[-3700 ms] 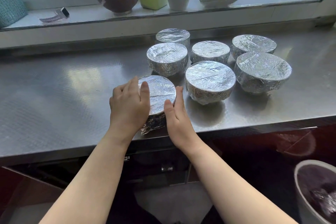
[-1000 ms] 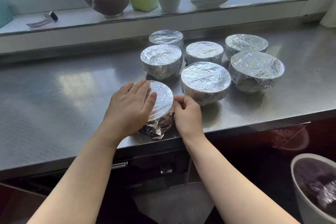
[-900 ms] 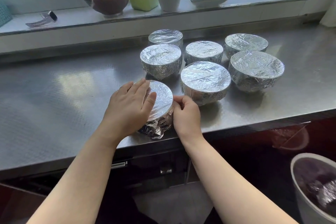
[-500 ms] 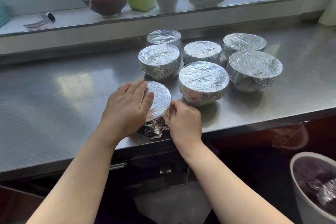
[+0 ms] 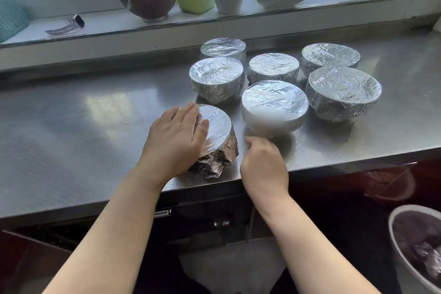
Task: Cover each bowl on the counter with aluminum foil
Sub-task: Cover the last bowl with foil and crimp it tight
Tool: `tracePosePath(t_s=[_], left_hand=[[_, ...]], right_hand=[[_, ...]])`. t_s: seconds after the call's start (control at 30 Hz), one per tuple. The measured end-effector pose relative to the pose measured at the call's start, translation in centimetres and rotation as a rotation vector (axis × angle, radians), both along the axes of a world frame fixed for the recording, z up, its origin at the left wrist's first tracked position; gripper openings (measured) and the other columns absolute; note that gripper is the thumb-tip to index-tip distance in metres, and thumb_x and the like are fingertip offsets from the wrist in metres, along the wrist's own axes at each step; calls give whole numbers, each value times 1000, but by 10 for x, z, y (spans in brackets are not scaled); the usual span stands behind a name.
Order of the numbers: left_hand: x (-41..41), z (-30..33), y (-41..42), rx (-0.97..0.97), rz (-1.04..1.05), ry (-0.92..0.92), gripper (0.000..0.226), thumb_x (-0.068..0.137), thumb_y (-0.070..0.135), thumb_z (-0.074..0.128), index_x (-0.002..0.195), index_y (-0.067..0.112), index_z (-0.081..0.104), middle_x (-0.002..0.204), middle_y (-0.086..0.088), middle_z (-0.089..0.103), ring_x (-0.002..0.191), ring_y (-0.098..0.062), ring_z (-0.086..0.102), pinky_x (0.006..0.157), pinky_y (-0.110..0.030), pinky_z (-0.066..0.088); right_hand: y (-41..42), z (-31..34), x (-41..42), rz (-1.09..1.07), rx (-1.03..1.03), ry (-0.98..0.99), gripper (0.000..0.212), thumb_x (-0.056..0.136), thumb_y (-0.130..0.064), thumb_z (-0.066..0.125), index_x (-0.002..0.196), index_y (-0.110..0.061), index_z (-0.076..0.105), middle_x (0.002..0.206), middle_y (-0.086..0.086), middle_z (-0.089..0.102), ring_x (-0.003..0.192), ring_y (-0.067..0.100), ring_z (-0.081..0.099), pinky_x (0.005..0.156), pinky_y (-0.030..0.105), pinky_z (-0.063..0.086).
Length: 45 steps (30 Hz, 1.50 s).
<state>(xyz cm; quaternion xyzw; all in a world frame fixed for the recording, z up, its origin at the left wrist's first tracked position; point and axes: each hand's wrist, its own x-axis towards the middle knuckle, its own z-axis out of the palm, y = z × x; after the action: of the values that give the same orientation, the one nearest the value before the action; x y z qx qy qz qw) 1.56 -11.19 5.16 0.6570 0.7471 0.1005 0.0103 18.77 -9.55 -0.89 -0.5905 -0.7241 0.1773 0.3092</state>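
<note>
As left hand (image 5: 175,143) presses foil-wrapped bowl (image 5: 216,136), counter (image 5: 71,126)

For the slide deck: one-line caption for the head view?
Left hand rests on the nearest foil-covered bowl at the steel counter edge; right hand sits beside it, six wrapped bowls behind.

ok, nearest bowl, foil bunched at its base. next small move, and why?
Probably bring the right hand back to the nearest bowl and press the loose foil in. It is bunched at the base on the near side, the right hand is off it, and the left hand rests on top.
</note>
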Motion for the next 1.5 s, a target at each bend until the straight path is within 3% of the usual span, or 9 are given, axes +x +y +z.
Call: tracePosePath(t_s=[0.1,0.2,0.33,0.43,0.67,0.87,1.0,1.23,1.5], left_hand=[[3,0,-1,-11,21,0,58,102,49,17,155,25,21,162,9,16,149,-17,9,118,-35,9],[8,0,-3,-13,48,5,58,102,48,17,155,25,21,163,8,15,149,-18,9,118,-36,10],[20,-1,-6,7,119,-7,63,100,51,10,154,23,25,162,6,18,148,-22,13,118,-38,11],[25,-2,-8,28,170,-32,64,98,51,10,153,22,26,161,4,22,148,-25,15,119,-40,13],[13,6,-11,-48,83,-20,72,93,61,5,154,29,21,163,9,14,149,-21,10,117,-41,12],[-2,10,-17,-31,18,-5,85,84,67,-3,155,26,21,163,7,16,146,-17,13,115,-39,17],[-10,16,-13,-34,20,-67,85,85,68,1,155,22,20,160,3,25,146,-19,15,115,-41,18],[-14,9,1,-28,-170,23,89,80,73,-13,155,35,14,162,18,2,149,-9,-4,121,-36,1],[-14,7,2,-65,-158,-20,85,82,71,-9,155,35,19,162,16,10,150,-10,5,121,-33,7]], right_hand=[[0,4,6,-52,46,31,34,93,-11,40,119,-8,62,119,10,61,114,29,53,94,27,33],[-4,13,-2,-14,316,323,32,95,-13,41,116,-4,62,115,9,65,112,24,58,95,16,35],[-1,13,-29,333,210,455,59,102,-45,32,146,-8,40,154,7,36,145,11,26,118,20,17],[4,9,-38,378,100,471,88,91,-70,15,151,-6,29,160,7,23,143,-2,13,113,6,7],[9,9,-24,466,-17,301,109,77,-86,17,155,-11,4,164,-1,-1,142,-11,-10,108,1,-6],[7,19,-13,505,-103,206,118,75,-71,60,155,-16,-6,164,-5,-9,147,-2,-7,112,9,-3],[7,25,-8,528,-147,194,118,75,-59,70,156,-20,-6,164,-9,-3,145,-5,-1,113,13,4],[8,31,-5,535,-202,207,123,64,-70,64,156,-24,-5,163,-8,8,138,-11,7,112,14,10],[12,18,-4,522,-148,207,116,77,-73,53,155,-18,-11,160,-15,-3,138,-14,-2,101,-5,3]])
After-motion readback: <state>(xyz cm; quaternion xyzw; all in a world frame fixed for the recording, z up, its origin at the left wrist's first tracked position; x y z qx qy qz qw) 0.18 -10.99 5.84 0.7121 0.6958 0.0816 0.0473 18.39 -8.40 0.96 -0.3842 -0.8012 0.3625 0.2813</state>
